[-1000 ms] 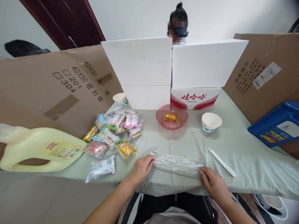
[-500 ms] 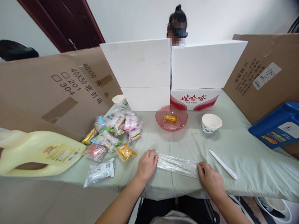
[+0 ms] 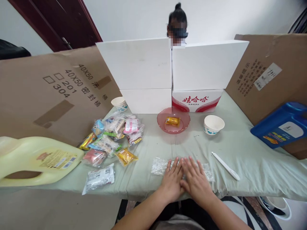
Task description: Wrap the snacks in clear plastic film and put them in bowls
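A flattened strip of clear, crinkled plastic film (image 3: 158,166) lies near the table's front edge. My left hand (image 3: 173,182) rests flat on its middle, fingers stretched out. Beside it, my right hand (image 3: 195,180) is also flat on the film with fingers spread, and the two hands touch at the fingertips. Both ends of the film stick out past my hands; its middle is hidden under them. To the right lies a white utility knife (image 3: 225,166). Behind the hands stands a pink glass bowl (image 3: 161,125) holding a yellow-wrapped snack (image 3: 172,121).
Left are packaged snacks (image 3: 115,134), a white packet (image 3: 99,177) and a pale yellow jug (image 3: 40,159). Paper bowls (image 3: 214,124) and a blue bottle (image 3: 279,126) stand around. White boxes (image 3: 144,67) and cardboard panels (image 3: 48,86) wall the table. A person (image 3: 177,19) is behind.
Both hands let go of the film's ends and came together over its middle, fingers now laid flat. The film now lies on the tablecloth. The view shifted slightly.
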### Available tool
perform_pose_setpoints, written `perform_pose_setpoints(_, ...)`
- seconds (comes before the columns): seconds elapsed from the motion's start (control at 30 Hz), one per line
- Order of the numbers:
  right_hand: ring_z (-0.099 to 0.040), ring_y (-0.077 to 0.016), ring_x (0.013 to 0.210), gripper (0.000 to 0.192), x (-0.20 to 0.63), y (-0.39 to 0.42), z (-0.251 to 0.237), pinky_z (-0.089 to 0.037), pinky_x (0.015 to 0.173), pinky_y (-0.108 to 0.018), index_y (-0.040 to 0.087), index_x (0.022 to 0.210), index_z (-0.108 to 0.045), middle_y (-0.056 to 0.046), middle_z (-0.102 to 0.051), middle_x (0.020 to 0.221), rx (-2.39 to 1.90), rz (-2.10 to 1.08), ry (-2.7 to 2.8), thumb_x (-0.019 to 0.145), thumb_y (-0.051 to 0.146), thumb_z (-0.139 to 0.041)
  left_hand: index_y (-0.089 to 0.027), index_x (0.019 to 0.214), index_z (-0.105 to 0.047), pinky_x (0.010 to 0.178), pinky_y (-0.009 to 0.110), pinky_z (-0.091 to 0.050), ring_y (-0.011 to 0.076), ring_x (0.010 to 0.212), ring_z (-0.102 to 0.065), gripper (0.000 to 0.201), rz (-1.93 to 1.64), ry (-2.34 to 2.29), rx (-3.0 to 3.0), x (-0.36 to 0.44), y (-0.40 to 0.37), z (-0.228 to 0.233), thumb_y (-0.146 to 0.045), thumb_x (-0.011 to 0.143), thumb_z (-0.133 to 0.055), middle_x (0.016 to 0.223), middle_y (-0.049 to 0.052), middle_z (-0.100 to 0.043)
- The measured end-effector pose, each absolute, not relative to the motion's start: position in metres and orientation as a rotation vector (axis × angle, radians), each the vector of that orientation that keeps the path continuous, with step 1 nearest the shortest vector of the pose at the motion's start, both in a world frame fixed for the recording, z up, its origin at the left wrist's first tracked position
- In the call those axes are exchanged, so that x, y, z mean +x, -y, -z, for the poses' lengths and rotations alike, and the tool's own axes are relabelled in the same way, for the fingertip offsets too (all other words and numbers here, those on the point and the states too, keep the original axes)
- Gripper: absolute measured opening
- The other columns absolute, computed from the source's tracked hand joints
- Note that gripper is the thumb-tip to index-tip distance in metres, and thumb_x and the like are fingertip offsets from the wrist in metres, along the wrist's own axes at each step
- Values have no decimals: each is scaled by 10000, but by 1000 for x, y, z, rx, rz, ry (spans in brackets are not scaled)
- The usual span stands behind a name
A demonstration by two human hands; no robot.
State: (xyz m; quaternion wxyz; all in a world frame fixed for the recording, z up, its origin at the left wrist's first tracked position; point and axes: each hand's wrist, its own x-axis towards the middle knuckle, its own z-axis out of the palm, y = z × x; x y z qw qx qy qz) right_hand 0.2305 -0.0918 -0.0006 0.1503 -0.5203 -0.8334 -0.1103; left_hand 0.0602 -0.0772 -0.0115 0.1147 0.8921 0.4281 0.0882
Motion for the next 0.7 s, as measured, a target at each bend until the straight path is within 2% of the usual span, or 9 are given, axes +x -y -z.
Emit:
perform_pose_setpoints(0.1, -313, -302, 1380, 766, 228, 96, 15, -227, 1105, -479, 98, 1433, -351, -159, -397, 1476, -1443, 249, 2479, 857, 583, -490, -170, 1525, -123, 1162, 503, -164, 320, 1446, -157, 911, -274, -1282, 2647, 41, 75, 11, -585, 833, -545, 1573, 125, -188)
perform_pose_setpoints(0.2, -284, -318, 1392, 844, 249, 109, 22, -202, 1107, -501, 83, 1449, -317, -171, -365, 1491, -1525, 240, 2444, 828, 621, -509, -154, 1514, -180, 1126, 497, -245, 338, 1434, -190, 923, -285, -1374, 2701, 7, 72, 10, -656, 822, -529, 1565, 156, -202)
perform_pose_setpoints(0.27, -278, -300, 1397, 762, 267, 121, 23, -178, 1117, -501, 120, 1469, -286, -137, -356, 1504, -1530, 241, 2448, 857, 508, -521, -156, 1503, -220, 1115, 490, -265, 335, 1429, -203, 836, -297, -1405, 2758, -13, 70, 9, -623, 866, -494, 1555, 156, -235)
perform_pose_setpoints(0.33, -319, -265, 1379, 635, 282, 133, 23, -180, 1117, -482, 175, 1473, -290, -93, -390, 1493, -1524, 248, 2446, 886, 310, -493, -162, 1479, -293, 1103, 500, -276, 343, 1414, -228, 711, -340, -1438, 2798, -23, 71, 7, -544, 908, -478, 1535, 150, -289)
perform_pose_setpoints(0.43, -484, -220, 1237, 550, 296, 148, 23, -274, 1052, -418, 246, 1403, -416, -56, -536, 1378, -1498, 239, 2402, 869, 119, -439, -172, 1345, -496, 1016, 513, -366, 343, 1272, -424, 432, -488, -1618, 2715, -10, 78, 0, -325, 944, -453, 1366, 155, -497)
perform_pose_setpoints(0.5, -573, -199, 1076, 467, 303, 155, 20, -339, 979, -382, 280, 1288, -535, -41, -637, 1219, -1460, 180, 2386, 859, 112, -456, -178, 1178, -611, 897, 445, -454, 283, 1055, -555, 303, -578, -1643, 2606, 12, 86, -5, -219, 939, -430, 1122, 132, -613)
perform_pose_setpoints(0.57, -603, -188, 969, 373, 307, 161, 10, -375, 935, -367, 297, 1155, -613, -26, -678, 1071, -1391, 117, 2391, 846, 130, -487, -186, 1058, -644, 806, 388, -486, 236, 906, -573, 229, -628, -1539, 2534, 37, 93, -10, -215, 932, -455, 965, 97, -624)
perform_pose_setpoints(0.7, -611, -192, 1029, 293, 313, 165, -30, -414, 926, -338, 292, 1019, -645, -16, -694, 1003, -1141, 91, 2423, 833, 130, -487, -204, 1093, -621, 877, 431, -464, 255, 1000, -543, 233, -677, -1257, 2536, 70, 102, -11, -306, 894, -553, 1055, 90, -620)
